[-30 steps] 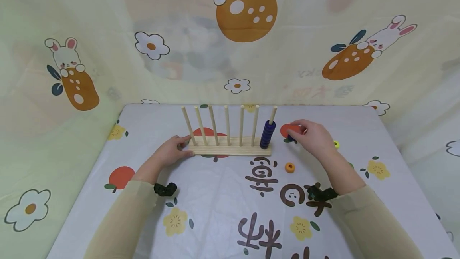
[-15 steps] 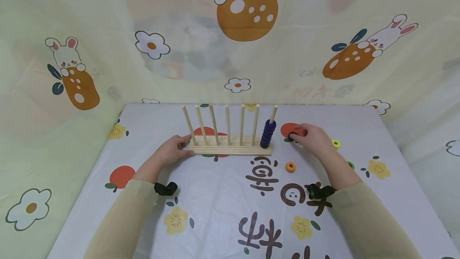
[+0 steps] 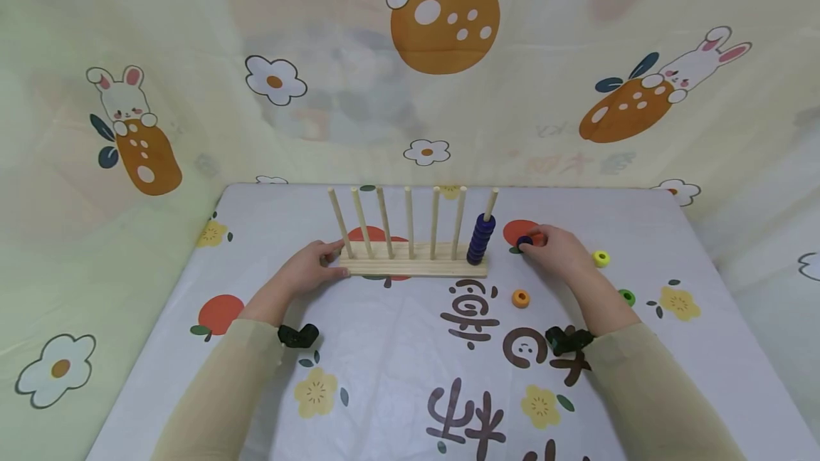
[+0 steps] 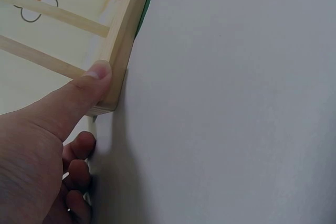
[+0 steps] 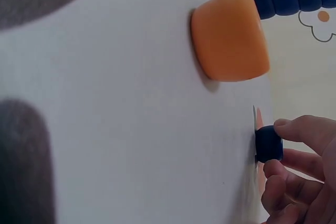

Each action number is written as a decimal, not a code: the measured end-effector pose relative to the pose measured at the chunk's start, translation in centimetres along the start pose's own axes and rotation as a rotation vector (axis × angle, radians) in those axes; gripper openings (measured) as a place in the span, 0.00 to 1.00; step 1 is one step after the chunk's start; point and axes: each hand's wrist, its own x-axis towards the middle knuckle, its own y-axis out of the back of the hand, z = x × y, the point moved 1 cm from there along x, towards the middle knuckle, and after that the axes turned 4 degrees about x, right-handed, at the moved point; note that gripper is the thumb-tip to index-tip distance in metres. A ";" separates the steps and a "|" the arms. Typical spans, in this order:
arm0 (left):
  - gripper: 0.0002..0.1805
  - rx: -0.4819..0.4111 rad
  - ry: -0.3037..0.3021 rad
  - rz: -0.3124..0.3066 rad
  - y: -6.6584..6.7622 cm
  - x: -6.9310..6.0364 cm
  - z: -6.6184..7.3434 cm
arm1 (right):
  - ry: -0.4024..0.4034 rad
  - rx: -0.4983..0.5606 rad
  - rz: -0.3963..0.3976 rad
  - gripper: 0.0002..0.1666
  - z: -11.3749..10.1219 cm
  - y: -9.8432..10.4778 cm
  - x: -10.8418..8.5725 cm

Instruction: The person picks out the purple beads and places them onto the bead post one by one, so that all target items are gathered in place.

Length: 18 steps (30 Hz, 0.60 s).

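Observation:
A wooden peg stand with a row of upright pegs is on the table. Its rightmost peg carries a stack of dark blue beads; the other pegs are bare. My left hand grips the stand's left end, and in the left wrist view the thumb presses on the base. To the right of the stand, my right hand pinches a single dark blue bead between thumb and fingers, at the tabletop over a printed red fruit.
An orange bead lies in front of the stand's right end. A yellow bead and a green bead lie beyond the right forearm. The printed tablecloth meets a patterned curtain at the back.
My right hand has shifted slightly down and nearer, its fingers still at the dark blue bead. The green bead now shows more beside the forearm. The left hand stays on the stand.

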 end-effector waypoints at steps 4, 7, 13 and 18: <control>0.43 -0.002 0.008 0.004 -0.1 0.0 0.1 | 0.000 -0.003 -0.005 0.34 0.1 -0.2 0.0; 0.43 -0.008 0.015 0.002 -0.1 -0.1 0.1 | -0.004 -0.006 -0.012 0.35 0.3 -0.2 0.1; 0.43 -0.005 0.015 -0.004 0.0 -0.1 0.2 | -0.006 -0.019 -0.011 0.35 0.4 -0.2 0.2; 0.43 -0.001 0.017 0.005 0.0 -0.2 0.4 | 0.009 -0.012 0.004 0.35 0.4 -0.1 0.1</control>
